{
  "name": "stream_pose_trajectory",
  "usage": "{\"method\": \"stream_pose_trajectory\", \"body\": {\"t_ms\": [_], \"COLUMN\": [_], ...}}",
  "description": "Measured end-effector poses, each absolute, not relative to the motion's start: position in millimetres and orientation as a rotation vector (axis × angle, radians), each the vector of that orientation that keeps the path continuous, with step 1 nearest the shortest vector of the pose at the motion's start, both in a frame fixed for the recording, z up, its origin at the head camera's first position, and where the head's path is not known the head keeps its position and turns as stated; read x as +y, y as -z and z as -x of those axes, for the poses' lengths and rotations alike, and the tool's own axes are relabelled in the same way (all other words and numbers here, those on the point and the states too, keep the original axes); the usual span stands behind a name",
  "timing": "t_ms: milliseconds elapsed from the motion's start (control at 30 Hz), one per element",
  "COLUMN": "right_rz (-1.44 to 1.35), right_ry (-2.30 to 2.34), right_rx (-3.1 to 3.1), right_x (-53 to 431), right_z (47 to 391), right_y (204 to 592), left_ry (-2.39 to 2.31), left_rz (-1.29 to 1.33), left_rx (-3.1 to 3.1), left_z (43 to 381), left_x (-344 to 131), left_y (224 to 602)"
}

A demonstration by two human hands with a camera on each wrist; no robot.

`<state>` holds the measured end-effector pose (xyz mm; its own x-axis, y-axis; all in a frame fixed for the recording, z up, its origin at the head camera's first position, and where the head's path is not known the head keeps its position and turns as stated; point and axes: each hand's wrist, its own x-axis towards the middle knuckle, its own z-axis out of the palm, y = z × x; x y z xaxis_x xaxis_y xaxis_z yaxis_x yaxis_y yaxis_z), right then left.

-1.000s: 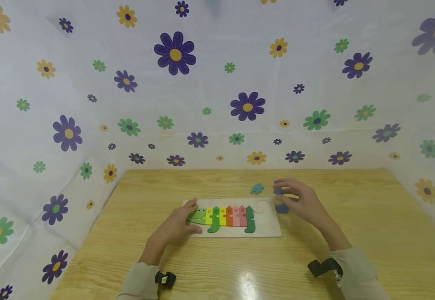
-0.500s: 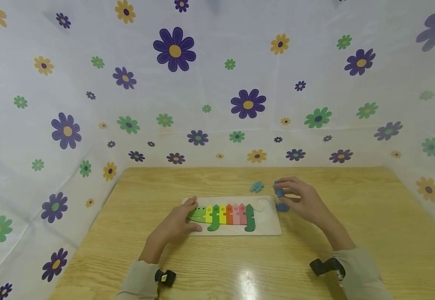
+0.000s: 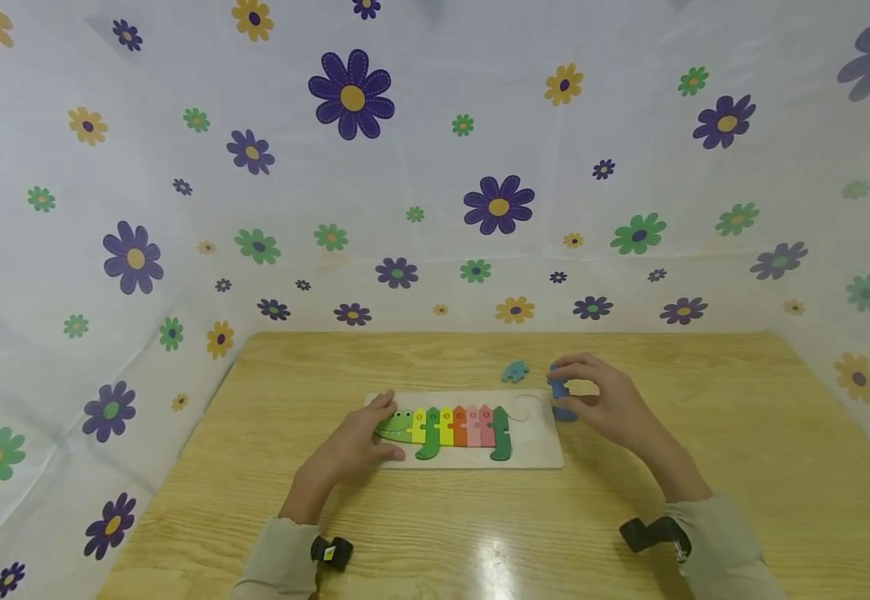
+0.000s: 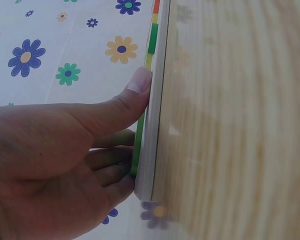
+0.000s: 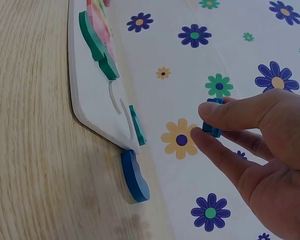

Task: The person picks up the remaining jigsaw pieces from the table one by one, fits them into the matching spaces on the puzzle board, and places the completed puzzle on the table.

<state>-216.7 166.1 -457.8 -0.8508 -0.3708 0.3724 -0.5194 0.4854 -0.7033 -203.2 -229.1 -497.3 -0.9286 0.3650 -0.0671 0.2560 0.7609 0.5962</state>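
A pale wooden crocodile puzzle board (image 3: pixel 532 446) lies on the table, with a green head piece (image 3: pixel 399 423) and several coloured body pieces in it. Across its left end, my left hand (image 3: pixel 352 442) holds it, thumb at the near side and fingers at the far side. Beyond the board's right end, my right hand (image 3: pixel 611 404) pinches a small blue puzzle piece (image 5: pixel 212 119) between thumb and fingertips, raised off the table. Below it, a curved blue piece (image 5: pixel 134 177) lies by the board's right edge. A teal piece (image 3: pixel 514 372) lies behind the board.
The light wood table (image 3: pixel 435 525) meets a white flowered cloth (image 3: pixel 420 167) at the back and sides. An outlined curl (image 3: pixel 528 407) shows on the bare right part of the board. Dark wrist mounts sit on both forearms.
My right hand still pinches the small blue piece, which has turned slightly between the fingers. The left hand stays on the board. The head view has tilted slightly.
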Motion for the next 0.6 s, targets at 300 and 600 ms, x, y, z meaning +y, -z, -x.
{"method": "stream_pose_trajectory", "body": {"t_ms": [300,600], "right_rz": [-0.798,-0.834], "right_ry": [-1.264,-1.259], "right_rx": [-2.528,-2.539], "right_x": [165.9,164.3], "right_z": [218.6,219.0], "right_y": [460.5,464.0], "left_ry": [-0.91,-0.916], "left_rz": [-0.494,-0.502], "left_rx": [2.777,2.77], "left_z": [201.0,202.9], "left_x": [-228.8,-229.7], "left_y": [494.7,496.1]}}
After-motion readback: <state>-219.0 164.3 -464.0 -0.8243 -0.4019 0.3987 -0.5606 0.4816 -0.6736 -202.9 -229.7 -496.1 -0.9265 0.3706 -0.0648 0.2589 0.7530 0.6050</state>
